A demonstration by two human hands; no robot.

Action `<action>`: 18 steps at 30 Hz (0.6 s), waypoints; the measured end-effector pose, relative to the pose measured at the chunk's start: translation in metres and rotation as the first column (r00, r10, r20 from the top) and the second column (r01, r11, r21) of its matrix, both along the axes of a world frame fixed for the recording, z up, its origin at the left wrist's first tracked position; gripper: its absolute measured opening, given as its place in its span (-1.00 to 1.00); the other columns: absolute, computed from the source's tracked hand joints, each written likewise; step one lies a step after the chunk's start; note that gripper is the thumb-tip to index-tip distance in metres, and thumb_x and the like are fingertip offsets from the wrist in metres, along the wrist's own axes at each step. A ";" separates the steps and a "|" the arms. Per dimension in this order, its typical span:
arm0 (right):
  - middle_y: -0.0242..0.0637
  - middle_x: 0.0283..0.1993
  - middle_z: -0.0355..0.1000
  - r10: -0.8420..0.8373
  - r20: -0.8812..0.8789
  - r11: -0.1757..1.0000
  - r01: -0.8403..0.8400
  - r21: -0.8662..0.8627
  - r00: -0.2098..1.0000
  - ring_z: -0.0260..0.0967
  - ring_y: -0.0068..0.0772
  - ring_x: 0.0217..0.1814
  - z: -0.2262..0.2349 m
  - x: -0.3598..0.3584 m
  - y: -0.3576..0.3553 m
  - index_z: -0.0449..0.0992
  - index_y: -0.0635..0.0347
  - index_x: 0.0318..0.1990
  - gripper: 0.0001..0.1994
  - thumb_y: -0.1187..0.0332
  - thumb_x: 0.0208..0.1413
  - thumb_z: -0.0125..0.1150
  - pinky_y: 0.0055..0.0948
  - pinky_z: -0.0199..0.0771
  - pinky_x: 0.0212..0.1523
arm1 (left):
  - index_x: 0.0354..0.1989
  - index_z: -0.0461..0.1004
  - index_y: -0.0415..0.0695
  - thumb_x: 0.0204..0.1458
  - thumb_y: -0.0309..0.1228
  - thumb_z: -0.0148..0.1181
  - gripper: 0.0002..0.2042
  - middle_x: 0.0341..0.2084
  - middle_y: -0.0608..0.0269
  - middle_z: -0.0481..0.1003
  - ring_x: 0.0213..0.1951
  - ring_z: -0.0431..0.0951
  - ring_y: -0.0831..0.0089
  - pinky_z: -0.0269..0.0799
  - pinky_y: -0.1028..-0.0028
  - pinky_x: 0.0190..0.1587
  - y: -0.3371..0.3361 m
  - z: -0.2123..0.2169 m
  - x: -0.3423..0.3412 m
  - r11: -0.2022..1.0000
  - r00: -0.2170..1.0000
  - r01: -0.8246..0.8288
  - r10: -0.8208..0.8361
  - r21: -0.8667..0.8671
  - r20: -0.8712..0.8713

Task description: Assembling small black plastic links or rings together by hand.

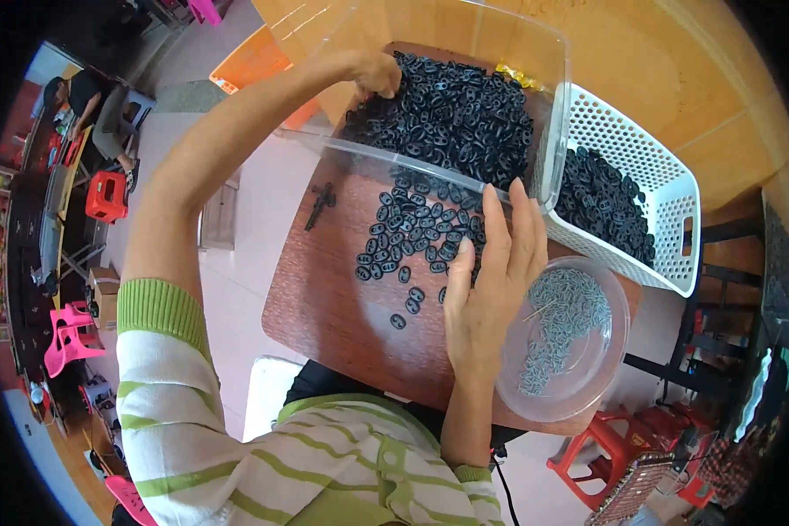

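Note:
A clear plastic bin (pixel 421 167) holds a big heap of small black oval two-holed pieces (pixel 465 114). My left hand (pixel 379 74) reaches into the bin's left side, its fingers curled against the heap; what they grip is hidden. At the bin's near right edge is my right hand (pixel 495 272), fingers stretched up at the rim, thumb apart, nothing visible between them. Beside its thumb, more loose oval pieces (pixel 403 232) lie spread on the brown table (pixel 324 307). A round clear tub (pixel 579 408) of small silvery screw-like pieces (pixel 563 320) stands to the right of this hand.
A white perforated basket (pixel 627 127) with more black pieces stands right of the bin. A small dark cross-shaped object (pixel 321 206) lies on the table's left. An orange box (pixel 254 61) is behind my left arm. Red stools (pixel 600 451) stand lower right; another person (pixel 88 96) sits far left.

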State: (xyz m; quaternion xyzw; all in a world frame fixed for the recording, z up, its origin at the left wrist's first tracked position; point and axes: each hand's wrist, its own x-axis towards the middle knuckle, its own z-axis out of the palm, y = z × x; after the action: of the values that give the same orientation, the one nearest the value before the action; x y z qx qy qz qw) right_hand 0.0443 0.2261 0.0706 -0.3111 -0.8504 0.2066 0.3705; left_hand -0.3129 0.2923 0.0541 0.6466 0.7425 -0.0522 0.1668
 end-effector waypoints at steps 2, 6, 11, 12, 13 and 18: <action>-0.16 0.32 0.13 0.012 0.034 1.000 -0.012 0.000 0.999 -0.05 -0.06 0.39 -0.004 0.001 0.002 0.29 0.14 0.21 -0.46 0.59 -0.01 0.08 -0.16 -0.08 0.35 | -0.47 0.59 -0.21 -0.13 -0.49 0.11 -0.87 -0.48 0.01 0.58 -0.44 0.60 0.25 0.53 0.30 -0.37 -0.001 0.012 0.014 0.893 0.798 -0.365 0.446 -0.265 0.406; -0.17 0.31 0.14 0.029 0.010 0.999 -0.029 0.022 1.000 -0.06 -0.07 0.40 -0.006 -0.003 -0.003 0.30 0.13 0.20 -0.46 0.60 -0.02 0.09 -0.16 -0.08 0.35 | -0.40 0.59 -0.23 -0.16 -0.51 0.14 -0.85 -0.44 -0.06 0.57 -0.36 0.60 0.09 0.51 0.22 -0.33 0.023 -0.002 -0.051 0.993 0.923 0.053 -0.010 0.101 -0.385; -0.18 0.31 0.14 -0.003 0.036 0.999 0.002 0.041 0.999 -0.05 -0.08 0.39 -0.014 -0.002 0.001 0.31 0.12 0.20 -0.45 0.61 -0.02 0.11 -0.17 -0.07 0.34 | -0.39 0.58 -0.27 -0.16 -0.53 0.12 -0.84 -0.41 -0.09 0.56 -0.29 0.59 0.02 0.50 0.19 -0.27 0.049 -0.018 -0.036 0.974 0.934 -0.037 0.112 0.222 -0.339; -0.19 0.31 0.14 0.007 0.031 0.999 -0.008 0.037 1.000 -0.05 -0.08 0.39 -0.015 -0.001 0.002 0.31 0.12 0.20 -0.46 0.60 -0.02 0.11 -0.17 -0.08 0.34 | -0.39 0.58 -0.27 -0.15 -0.53 0.12 -0.84 -0.40 -0.08 0.56 -0.28 0.59 0.02 0.51 0.20 -0.25 0.049 -0.022 -0.032 0.979 0.909 -0.106 0.165 0.172 -0.382; -0.19 0.31 0.14 0.018 0.025 0.999 -0.019 0.032 1.000 -0.05 -0.09 0.39 -0.015 -0.002 0.002 0.31 0.12 0.20 -0.46 0.60 -0.01 0.11 -0.18 -0.08 0.34 | -0.39 0.58 -0.27 -0.15 -0.53 0.12 -0.84 -0.40 -0.08 0.56 -0.28 0.59 0.02 0.51 0.20 -0.25 0.047 -0.025 -0.031 0.979 0.909 -0.109 0.168 0.169 -0.382; -0.19 0.31 0.14 0.024 0.036 0.999 -0.025 0.032 0.999 -0.05 -0.09 0.39 -0.018 0.000 0.005 0.32 0.11 0.19 -0.48 0.58 0.00 0.11 -0.18 -0.08 0.34 | -0.31 0.58 -0.27 -0.11 -0.53 0.12 -0.81 -0.32 -0.11 0.56 -0.26 0.58 -0.01 0.53 0.20 -0.21 0.040 0.009 0.008 0.932 0.900 -0.290 0.187 -0.219 -0.395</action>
State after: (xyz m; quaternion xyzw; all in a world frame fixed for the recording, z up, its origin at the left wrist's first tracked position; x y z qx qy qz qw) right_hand 0.0444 0.2310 0.0522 -0.2985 -0.8638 0.1919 0.3577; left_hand -0.3051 0.3322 0.0630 0.4994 0.8204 -0.2526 0.1174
